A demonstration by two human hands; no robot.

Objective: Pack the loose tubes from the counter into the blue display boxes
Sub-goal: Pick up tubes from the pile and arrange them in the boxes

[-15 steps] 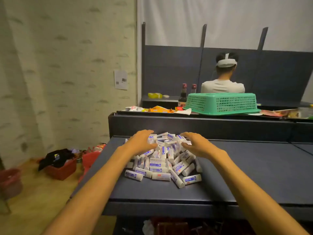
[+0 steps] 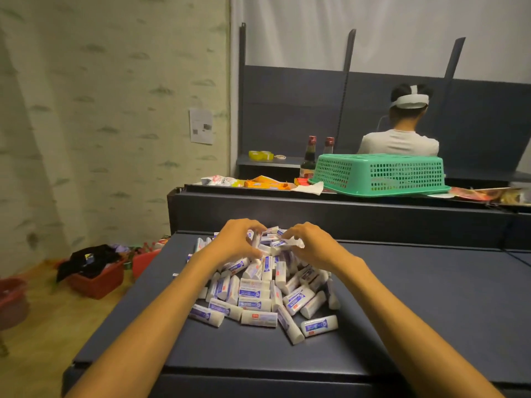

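At the far left, on the floor, a red bin (image 2: 96,278) holds dark cloth. To its right stands the dark counter (image 2: 431,305), and a heap of white tubes (image 2: 258,294) with blue labels lies on its left part, spread from the near edge of the heap back toward the raised ledge. The left hand (image 2: 238,239) lies on the far left of the heap, fingers curled round tubes there. Just right of it, the right hand (image 2: 311,247) lies on the far right of the heap, its fingertips pinching a tube (image 2: 290,244). Farther back and right, an upturned green basket (image 2: 379,175) sits on the ledge, with a person in a white shirt (image 2: 399,142) behind it.
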